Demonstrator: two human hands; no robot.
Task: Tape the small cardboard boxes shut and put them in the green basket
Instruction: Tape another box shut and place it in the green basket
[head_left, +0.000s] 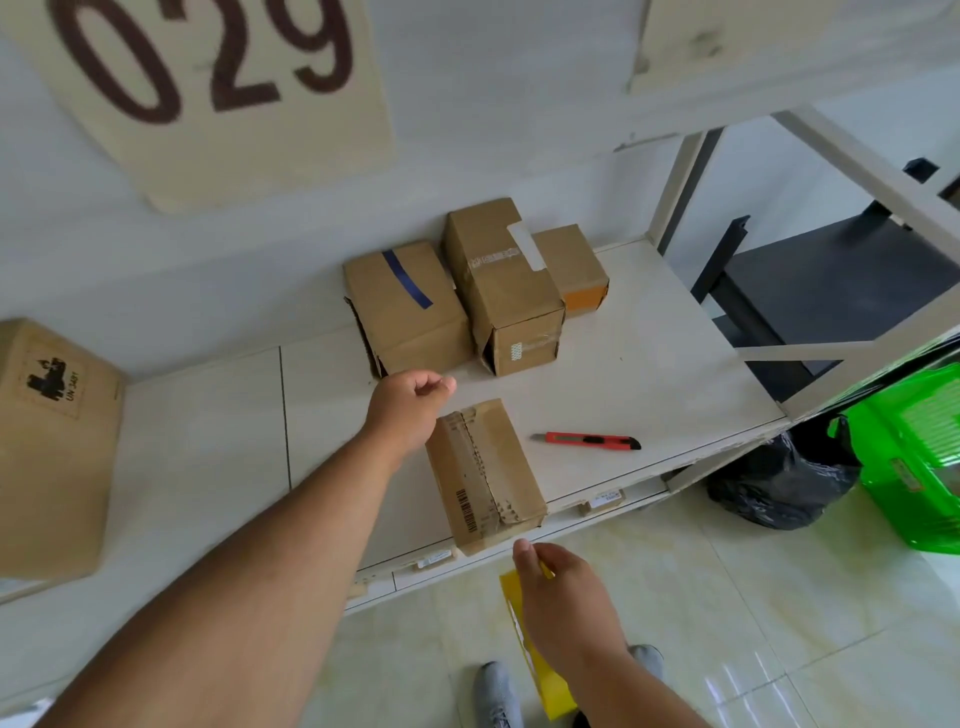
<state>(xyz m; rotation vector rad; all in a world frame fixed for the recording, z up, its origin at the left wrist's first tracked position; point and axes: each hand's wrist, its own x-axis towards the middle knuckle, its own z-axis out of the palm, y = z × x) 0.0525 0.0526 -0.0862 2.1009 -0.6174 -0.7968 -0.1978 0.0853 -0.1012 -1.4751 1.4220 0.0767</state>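
Right hand (558, 597) lowest in view, below the shelf edge, fingers pinching a yellow strip (540, 670) that hangs down past the wrist; whether that strip is tape cannot be told. Grey shoes (498, 696) on pale floor tiles underneath. Left hand (408, 410) reaching over the white shelf (649, 353), fingers loosely curled, grip around nothing, hovering just beside the far left corner of the nearest box; contact with it cannot be told. Nearest box (485, 475) lying flat at the front edge of the shelf, seam running along its top under clear tape, barcode on its left side. Red box cutter (592, 441) lying just right of that box, apart from it. Three more boxes grouped at the back against the wall: one with a blue stripe (408, 306), a taller one with a white label (501, 280) touching it on the right, and a smaller one with an orange end (574, 270) behind that. Large carton (49, 447) at the far left of the shelf. Green basket (919, 467) on the floor to the right, beyond the shelf's end, beside a black plastic bag (779, 478). Cardboard sign (218, 88) reading 029 on the wall above.
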